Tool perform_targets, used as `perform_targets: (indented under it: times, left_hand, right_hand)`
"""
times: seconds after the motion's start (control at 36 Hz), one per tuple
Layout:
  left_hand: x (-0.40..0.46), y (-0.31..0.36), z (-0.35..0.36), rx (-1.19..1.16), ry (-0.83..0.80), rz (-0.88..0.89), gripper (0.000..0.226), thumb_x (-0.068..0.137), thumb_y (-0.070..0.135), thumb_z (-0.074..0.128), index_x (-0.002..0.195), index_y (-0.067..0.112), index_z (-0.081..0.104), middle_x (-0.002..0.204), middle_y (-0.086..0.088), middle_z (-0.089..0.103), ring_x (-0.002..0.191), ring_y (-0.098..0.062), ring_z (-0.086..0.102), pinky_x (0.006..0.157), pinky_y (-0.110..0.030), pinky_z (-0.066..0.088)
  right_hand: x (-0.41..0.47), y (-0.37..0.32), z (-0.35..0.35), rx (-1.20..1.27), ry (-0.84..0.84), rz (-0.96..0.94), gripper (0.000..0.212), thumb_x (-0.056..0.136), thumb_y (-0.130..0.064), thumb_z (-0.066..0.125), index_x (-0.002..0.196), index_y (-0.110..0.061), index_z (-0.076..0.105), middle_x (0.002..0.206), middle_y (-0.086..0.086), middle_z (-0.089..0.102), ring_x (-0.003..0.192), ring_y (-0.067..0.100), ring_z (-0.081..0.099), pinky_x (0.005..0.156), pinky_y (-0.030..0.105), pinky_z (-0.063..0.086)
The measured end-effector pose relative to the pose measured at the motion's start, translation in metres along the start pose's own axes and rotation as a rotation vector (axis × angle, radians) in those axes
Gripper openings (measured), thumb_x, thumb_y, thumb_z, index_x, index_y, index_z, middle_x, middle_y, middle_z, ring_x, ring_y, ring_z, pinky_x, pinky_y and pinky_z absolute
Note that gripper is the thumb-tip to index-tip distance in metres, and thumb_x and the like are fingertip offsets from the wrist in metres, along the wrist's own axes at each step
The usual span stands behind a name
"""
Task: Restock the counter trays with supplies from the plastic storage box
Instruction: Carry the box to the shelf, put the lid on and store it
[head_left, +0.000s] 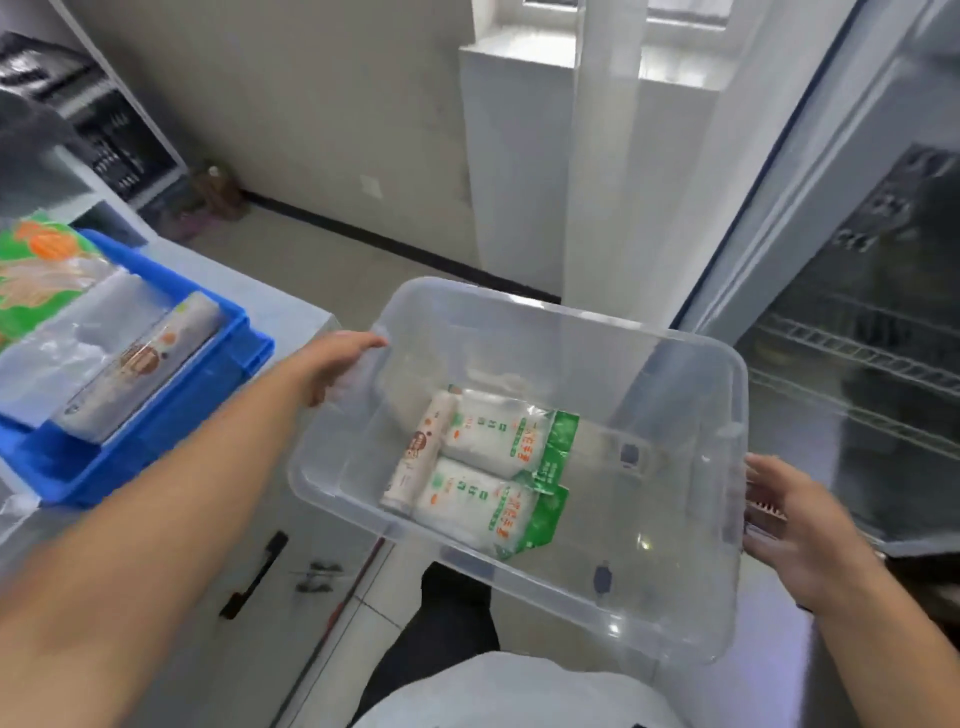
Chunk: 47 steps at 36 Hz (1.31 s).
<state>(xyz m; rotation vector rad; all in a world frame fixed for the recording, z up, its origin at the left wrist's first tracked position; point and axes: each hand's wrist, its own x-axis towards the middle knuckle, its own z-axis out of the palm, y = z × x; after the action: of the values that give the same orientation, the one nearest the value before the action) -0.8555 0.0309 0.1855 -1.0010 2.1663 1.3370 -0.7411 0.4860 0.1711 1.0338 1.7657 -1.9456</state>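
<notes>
A clear plastic storage box (691, 597) hangs in the air in front of me, tilted. My left hand (340, 364) grips its left rim and my right hand (789, 519) holds its right end. Inside lie two white packs with green ends (488, 467) and a slim white roll with an orange label (418, 457). On the counter at the left stands a blue tray (228, 358) filled with clear-wrapped packs (78, 332) and a green and orange bag (36, 260).
The grey counter (291, 301) has a cabinet with a black handle (254, 574) below it. An open glass-door fridge (857, 338) with wire shelves stands at the right. White pillars (519, 156) rise behind the box. Floor lies below.
</notes>
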Motion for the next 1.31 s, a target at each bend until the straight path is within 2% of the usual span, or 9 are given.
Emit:
perform_targets:
  times: [0.14, 0.39, 0.56, 0.64, 0.81, 0.97, 1.08, 1.17, 1.31]
  left_hand:
    - [0.07, 0.088, -0.002, 0.081, -0.048, 0.097, 0.024, 0.086, 0.045, 0.068, 0.096, 0.024, 0.064, 0.064, 0.002, 0.046, 0.047, -0.016, 0.037, 0.045, -0.021, 0.027]
    - [0.191, 0.195, -0.053, -0.024, -0.112, 0.098, 0.018, 0.084, 0.036, 0.072, 0.092, 0.021, 0.067, 0.092, -0.005, 0.062, 0.069, -0.022, 0.058, 0.059, -0.028, 0.046]
    - [0.276, 0.241, -0.075, -0.089, -0.074, 0.123, 0.044, 0.086, 0.029, 0.071, 0.126, 0.012, 0.066, 0.128, -0.01, 0.064, 0.117, -0.029, 0.061, 0.106, -0.045, 0.047]
    - [0.325, 0.255, -0.09, -0.075, -0.066, 0.069, 0.049, 0.08, 0.031, 0.075, 0.123, 0.009, 0.066, 0.124, -0.013, 0.068, 0.111, -0.032, 0.065, 0.101, -0.047, 0.052]
    - [0.42, 0.258, -0.124, -0.077, -0.029, -0.061, 0.053, 0.076, 0.037, 0.073, 0.119, 0.008, 0.06, 0.113, -0.014, 0.063, 0.098, -0.032, 0.062, 0.096, -0.046, 0.053]
    - [0.474, 0.251, -0.178, -0.217, 0.079, -0.254, 0.02, 0.09, 0.032, 0.065, 0.095, 0.012, 0.062, 0.084, -0.003, 0.056, 0.072, -0.02, 0.053, 0.057, -0.032, 0.041]
    - [0.483, 0.243, -0.223, -0.402, 0.214, -0.358, 0.02, 0.097, 0.03, 0.056, 0.104, 0.011, 0.059, 0.079, -0.008, 0.063, 0.069, -0.026, 0.059, 0.071, -0.033, 0.043]
    - [0.485, 0.237, -0.256, -0.559, 0.308, -0.394, 0.023, 0.097, 0.029, 0.055, 0.112, 0.012, 0.059, 0.104, -0.013, 0.065, 0.093, -0.029, 0.06, 0.08, -0.041, 0.048]
    - [0.483, 0.232, -0.316, -0.772, 0.457, -0.448, 0.034, 0.094, 0.032, 0.06, 0.125, 0.016, 0.059, 0.113, -0.007, 0.064, 0.099, -0.033, 0.06, 0.082, -0.046, 0.053]
  right_hand:
    - [0.015, -0.051, 0.047, 0.026, 0.083, -0.014, 0.019, 0.091, -0.032, 0.06, 0.088, -0.015, 0.068, 0.072, 0.002, 0.068, 0.074, 0.023, 0.062, 0.062, 0.039, 0.049]
    - [0.046, -0.131, 0.146, 0.084, 0.074, -0.015, 0.019, 0.087, -0.031, 0.065, 0.087, -0.017, 0.077, 0.082, 0.006, 0.071, 0.078, 0.025, 0.062, 0.07, 0.04, 0.051]
    - [0.087, -0.172, 0.212, 0.143, 0.047, -0.003, 0.018, 0.088, -0.029, 0.064, 0.094, -0.016, 0.076, 0.085, 0.006, 0.07, 0.08, 0.023, 0.062, 0.069, 0.037, 0.052]
    - [0.125, -0.209, 0.243, 0.122, 0.043, -0.031, 0.02, 0.092, -0.028, 0.061, 0.101, -0.013, 0.072, 0.084, 0.006, 0.068, 0.08, 0.025, 0.062, 0.072, 0.039, 0.05]
    - [0.23, -0.301, 0.328, -0.023, 0.005, -0.014, 0.014, 0.089, -0.026, 0.063, 0.079, -0.017, 0.066, 0.062, -0.003, 0.062, 0.061, 0.018, 0.057, 0.058, 0.031, 0.045]
    - [0.349, -0.377, 0.433, -0.245, -0.18, 0.015, 0.015, 0.085, -0.028, 0.067, 0.076, -0.017, 0.064, 0.067, 0.001, 0.056, 0.052, 0.014, 0.052, 0.047, 0.026, 0.043]
    - [0.416, -0.429, 0.524, -0.356, -0.32, 0.044, 0.021, 0.086, -0.031, 0.067, 0.1, -0.015, 0.067, 0.091, 0.009, 0.056, 0.075, 0.023, 0.05, 0.067, 0.035, 0.043]
    - [0.459, -0.47, 0.602, -0.437, -0.425, 0.038, 0.018, 0.087, -0.031, 0.066, 0.097, -0.015, 0.068, 0.09, 0.009, 0.059, 0.073, 0.023, 0.053, 0.064, 0.032, 0.044]
    - [0.498, -0.531, 0.746, -0.564, -0.549, 0.006, 0.011, 0.086, -0.025, 0.067, 0.089, -0.015, 0.069, 0.078, 0.006, 0.06, 0.067, 0.02, 0.054, 0.059, 0.029, 0.046]
